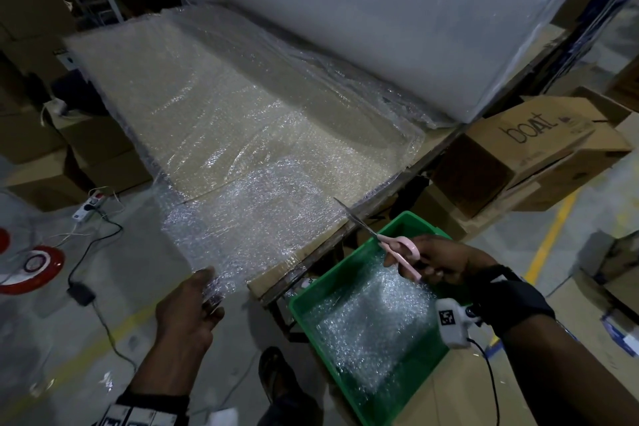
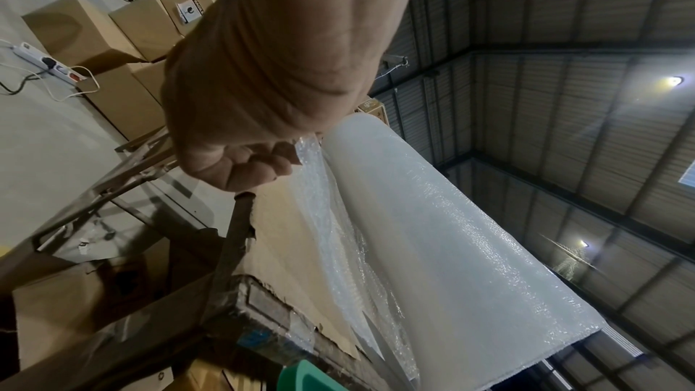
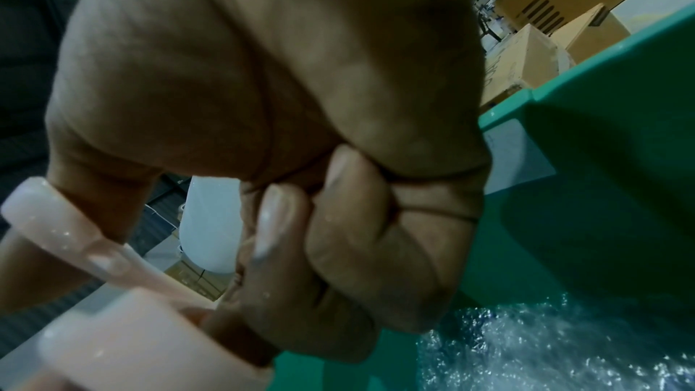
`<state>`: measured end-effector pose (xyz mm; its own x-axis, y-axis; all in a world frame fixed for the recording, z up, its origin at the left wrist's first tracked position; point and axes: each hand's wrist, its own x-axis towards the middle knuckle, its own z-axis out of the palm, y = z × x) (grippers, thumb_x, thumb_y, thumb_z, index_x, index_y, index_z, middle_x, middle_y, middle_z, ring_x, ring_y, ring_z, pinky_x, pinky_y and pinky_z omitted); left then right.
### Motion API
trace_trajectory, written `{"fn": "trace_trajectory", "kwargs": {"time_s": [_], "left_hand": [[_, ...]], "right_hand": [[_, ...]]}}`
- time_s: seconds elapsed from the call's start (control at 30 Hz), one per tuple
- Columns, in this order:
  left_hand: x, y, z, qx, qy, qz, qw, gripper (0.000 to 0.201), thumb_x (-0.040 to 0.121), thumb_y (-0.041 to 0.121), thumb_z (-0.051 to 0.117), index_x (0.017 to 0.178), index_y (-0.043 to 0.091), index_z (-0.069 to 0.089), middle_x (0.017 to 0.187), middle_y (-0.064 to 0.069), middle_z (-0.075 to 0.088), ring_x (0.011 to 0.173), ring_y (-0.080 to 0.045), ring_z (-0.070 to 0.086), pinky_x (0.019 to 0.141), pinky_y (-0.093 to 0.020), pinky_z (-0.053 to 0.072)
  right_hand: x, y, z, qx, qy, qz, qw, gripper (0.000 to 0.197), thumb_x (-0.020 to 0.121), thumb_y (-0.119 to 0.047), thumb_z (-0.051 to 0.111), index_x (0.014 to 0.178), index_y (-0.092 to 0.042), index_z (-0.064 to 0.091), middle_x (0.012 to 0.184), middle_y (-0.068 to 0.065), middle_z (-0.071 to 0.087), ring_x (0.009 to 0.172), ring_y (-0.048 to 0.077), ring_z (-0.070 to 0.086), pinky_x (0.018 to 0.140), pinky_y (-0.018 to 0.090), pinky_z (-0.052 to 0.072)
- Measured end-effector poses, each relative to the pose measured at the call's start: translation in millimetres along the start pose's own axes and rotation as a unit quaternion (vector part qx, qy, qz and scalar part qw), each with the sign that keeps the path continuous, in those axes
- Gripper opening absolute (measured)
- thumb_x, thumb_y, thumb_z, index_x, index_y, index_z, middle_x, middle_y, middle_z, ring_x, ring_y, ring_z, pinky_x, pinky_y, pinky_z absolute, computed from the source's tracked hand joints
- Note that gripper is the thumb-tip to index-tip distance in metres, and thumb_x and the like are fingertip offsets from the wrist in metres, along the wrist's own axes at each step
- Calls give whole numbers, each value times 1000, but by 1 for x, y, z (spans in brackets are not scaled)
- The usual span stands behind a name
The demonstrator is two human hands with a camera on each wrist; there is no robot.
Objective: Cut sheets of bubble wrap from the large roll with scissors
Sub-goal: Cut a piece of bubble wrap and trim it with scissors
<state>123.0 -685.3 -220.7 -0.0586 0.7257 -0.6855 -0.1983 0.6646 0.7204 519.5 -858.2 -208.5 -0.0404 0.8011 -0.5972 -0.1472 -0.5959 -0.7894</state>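
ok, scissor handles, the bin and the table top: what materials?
Scissors: pale pink glossy plastic handles, thin metal-looking blades. Green bin: smooth moulded plastic, by its sheen. Table top: matte brown cardboard, probably, with a torn edge.

Pink-handled scissors, green bin, clear bubbled wrap, brown cardboard boxes

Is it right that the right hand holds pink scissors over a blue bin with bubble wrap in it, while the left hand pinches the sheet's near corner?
Not quite: the bin is green, not blue, as the head view shows. The rest holds: the right hand holds the pink scissors over it, cut bubble wrap lies inside, and the left hand pinches the sheet's near corner.
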Motion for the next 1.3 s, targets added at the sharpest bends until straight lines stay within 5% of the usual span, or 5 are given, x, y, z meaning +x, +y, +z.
{"fn": "trace_trajectory", "kwargs": {"time_s": [0.3,0.57,0.73,1.07,1.3], "left_hand": [[1,3,-4,-8,-4,4,1000,10,93,16,78,92,18,69,92,-5,68,73,-22,57,62,-34,41],[0,4,-7,-10,-6,10,1000,12,94,14,78,88,15,68,88,-7,66,69,-23,54,62,-34,39],[3,5,-10,-10,-6,15,1000,10,94,15,77,89,16,69,90,-6,67,73,-24,57,63,-34,40],[7,6,-12,-8,-12,13,1000,9,95,14,75,89,18,70,91,-3,68,71,-22,55,62,-33,39],[9,2,-14,-7,-10,15,1000,8,95,17,77,90,19,70,91,-3,68,75,-23,58,64,-35,41]], "right_hand": [[-1,3,7,17,10,-2,1000,57,87,-48,77,112,3,73,71,11,52,42,5,29,34,18,21],[8,3,2,12,-14,7,1000,69,80,-57,84,117,0,72,67,10,54,40,5,31,32,17,25],[17,0,5,19,-30,8,999,69,74,-61,86,111,-4,73,67,12,50,38,6,28,32,20,15],[30,0,-3,29,-50,26,998,49,91,-39,72,120,0,66,66,13,58,39,6,29,32,15,24],[20,-2,12,-1,-39,13,999,77,77,-64,83,117,-1,68,67,10,53,43,7,23,37,24,12]]}}
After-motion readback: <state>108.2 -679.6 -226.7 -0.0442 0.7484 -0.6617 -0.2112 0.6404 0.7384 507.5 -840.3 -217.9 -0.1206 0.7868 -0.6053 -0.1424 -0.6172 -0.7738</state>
